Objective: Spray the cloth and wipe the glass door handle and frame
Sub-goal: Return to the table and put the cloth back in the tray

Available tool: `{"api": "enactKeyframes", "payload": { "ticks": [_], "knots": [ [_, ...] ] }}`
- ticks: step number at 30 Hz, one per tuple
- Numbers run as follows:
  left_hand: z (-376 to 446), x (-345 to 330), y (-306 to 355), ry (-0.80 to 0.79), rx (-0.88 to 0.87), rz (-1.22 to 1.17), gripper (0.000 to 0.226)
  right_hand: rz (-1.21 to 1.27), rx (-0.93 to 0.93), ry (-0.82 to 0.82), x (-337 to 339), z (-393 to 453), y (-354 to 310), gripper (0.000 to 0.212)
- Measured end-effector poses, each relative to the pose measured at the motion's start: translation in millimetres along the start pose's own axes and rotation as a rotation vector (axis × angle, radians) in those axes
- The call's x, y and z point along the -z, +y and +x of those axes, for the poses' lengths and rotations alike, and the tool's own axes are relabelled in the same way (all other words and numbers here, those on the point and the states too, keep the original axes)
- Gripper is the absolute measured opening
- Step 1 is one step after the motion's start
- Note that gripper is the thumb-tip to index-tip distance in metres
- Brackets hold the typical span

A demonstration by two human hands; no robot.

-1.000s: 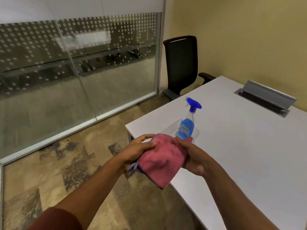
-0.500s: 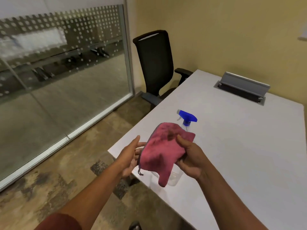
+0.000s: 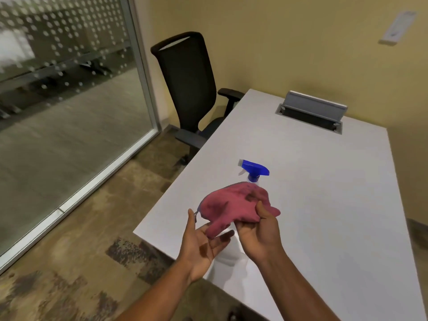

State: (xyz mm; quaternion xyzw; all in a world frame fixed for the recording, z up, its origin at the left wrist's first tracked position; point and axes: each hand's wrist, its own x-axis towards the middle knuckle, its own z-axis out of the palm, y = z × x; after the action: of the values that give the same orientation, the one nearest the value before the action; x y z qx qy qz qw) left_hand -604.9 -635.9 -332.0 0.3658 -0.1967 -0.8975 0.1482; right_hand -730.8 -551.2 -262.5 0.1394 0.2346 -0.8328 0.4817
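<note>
A pink cloth (image 3: 234, 206) hangs bunched over the near corner of the white table (image 3: 324, 181). My right hand (image 3: 260, 235) pinches it between thumb and fingers. Beneath the cloth, my left hand (image 3: 203, 242) lies palm up with its fingers spread, the cloth's lower tip just touching them. Behind the cloth stands a spray bottle (image 3: 253, 170) with a blue trigger head; most of its body is hidden. The glass wall (image 3: 69, 100) with a dotted band and metal frame fills the left side. No door handle is in view.
A black office chair (image 3: 187, 89) stands at the table's far left corner, next to the glass wall's frame post. A grey cable box lid (image 3: 312, 107) is raised at the back of the table. A yellow wall runs behind, and patterned floor lies at the left.
My left hand has let go of the cloth and turned palm up under it. My right hand alone holds the cloth. The view has swung to the right, away from the glass.
</note>
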Motion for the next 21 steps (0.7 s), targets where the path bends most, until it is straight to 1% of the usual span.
{"api": "enactKeyframes", "payload": {
  "ticks": [2,4,6,7,9,11,14,16,17,18,19,20,21],
  "knots": [
    [6,-8,-1,0.006,-0.068,0.016,0.076,-0.025,0.013,0.034,12,3,0,0.031],
    [11,-14,-1,0.06,-0.127,0.078,0.062,-0.127,0.045,0.07,25,5,-1,0.032],
    [14,-17,-2,0.142,-0.14,0.168,0.048,-0.342,0.108,0.119,37,7,-4,0.033],
    [15,-17,-3,0.187,-0.151,0.219,0.042,-0.511,0.141,0.138,42,7,-6,0.032],
    [16,-15,-4,0.257,-0.189,0.314,0.038,-0.903,0.185,0.182,49,6,-8,0.032],
    [16,-15,-5,0.294,-0.228,0.4,0.037,-1.208,0.199,0.187,54,6,-10,0.033],
    [19,-18,-7,0.33,-0.256,0.562,0.04,-1.478,0.205,0.115,57,6,-10,0.028],
    [21,-20,-9,0.324,-0.249,0.635,0.041,-1.653,0.248,0.041,60,8,-10,0.014],
    [22,-22,-10,0.319,-0.236,0.662,0.042,-1.732,0.278,-0.003,60,8,-11,0.012],
    [23,-23,-11,0.314,-0.219,0.68,0.043,-1.777,0.304,-0.034,61,9,-11,0.017],
    [23,-24,-11,0.306,-0.203,0.687,0.045,-1.751,0.303,-0.046,60,9,-12,0.019],
    [24,-25,-11,0.293,-0.192,0.679,0.047,-1.653,0.277,-0.037,58,9,-12,0.018],
    [24,-24,-10,0.278,-0.186,0.658,0.048,-1.486,0.234,-0.009,57,9,-13,0.016]
  ]
}}
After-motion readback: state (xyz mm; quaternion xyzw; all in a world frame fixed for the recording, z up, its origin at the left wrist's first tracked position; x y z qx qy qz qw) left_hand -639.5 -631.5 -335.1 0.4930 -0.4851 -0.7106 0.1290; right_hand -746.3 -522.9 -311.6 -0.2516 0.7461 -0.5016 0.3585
